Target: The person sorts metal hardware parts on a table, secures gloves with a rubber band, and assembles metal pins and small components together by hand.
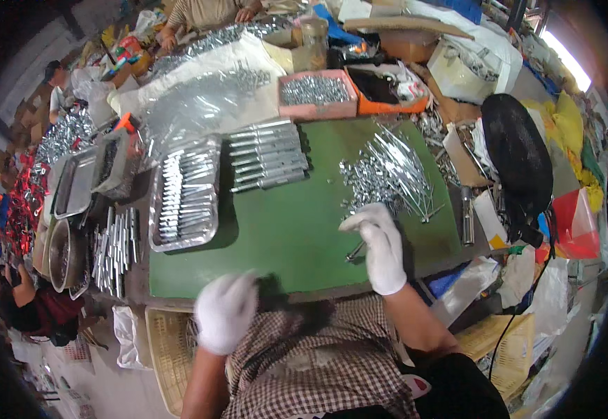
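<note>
1. Lower left of centre, the gloved left hand (227, 312), too blurred from here to judge its grip.
2. Right of centre, the gloved right hand (381, 250), near heaped hardware (368, 176).
3. Left, a tray (195, 241) of silvery rods (172, 192).

No text legible (0 labels, 0 signs).

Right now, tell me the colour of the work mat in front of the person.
The work mat is green, best seen in the head view.

My gloves (386, 260) are matt white cloth. The green tabletop (297, 241) looks smooth and dull; toward its right edge the thin rods (403, 164) are glossy metal, at its left edge the tray (184, 242) shiny metal.
</note>
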Demonstrator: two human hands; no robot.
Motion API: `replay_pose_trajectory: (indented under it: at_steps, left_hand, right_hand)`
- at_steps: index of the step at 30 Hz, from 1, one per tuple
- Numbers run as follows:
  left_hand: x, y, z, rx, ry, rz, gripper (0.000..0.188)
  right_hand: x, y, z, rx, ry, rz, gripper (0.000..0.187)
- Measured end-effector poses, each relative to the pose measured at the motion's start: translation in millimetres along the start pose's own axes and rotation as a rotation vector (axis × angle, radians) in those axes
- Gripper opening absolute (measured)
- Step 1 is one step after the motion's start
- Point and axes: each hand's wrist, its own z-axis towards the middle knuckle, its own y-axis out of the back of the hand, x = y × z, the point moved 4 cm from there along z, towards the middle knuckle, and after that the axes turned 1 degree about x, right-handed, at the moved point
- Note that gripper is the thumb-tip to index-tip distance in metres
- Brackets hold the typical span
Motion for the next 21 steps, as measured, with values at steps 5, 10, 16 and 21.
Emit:
replay_pose_trajectory:
  at_steps: [5,10,16,21]
  left_hand:
    - [-30,-50,56,0.014,-0.065,-0.088,0.027]
    - [-22,-48,52,-0.026,-0.121,-0.155,0.028]
    - [-21,-51,38,-0.001,-0.124,-0.198,0.028]
    - [-23,-57,35,0.028,-0.123,-0.297,0.027]
  right_hand:
    - [19,12,65,-0.034,-0.052,-0.149,0.026]
    - [-36,22,158,-0.149,-0.232,0.143,0.023]
    - [-88,38,237,-0.173,0.061,-0.472,0.025]
    - [-67,51,230,-0.148,0.232,-0.971,0.023]
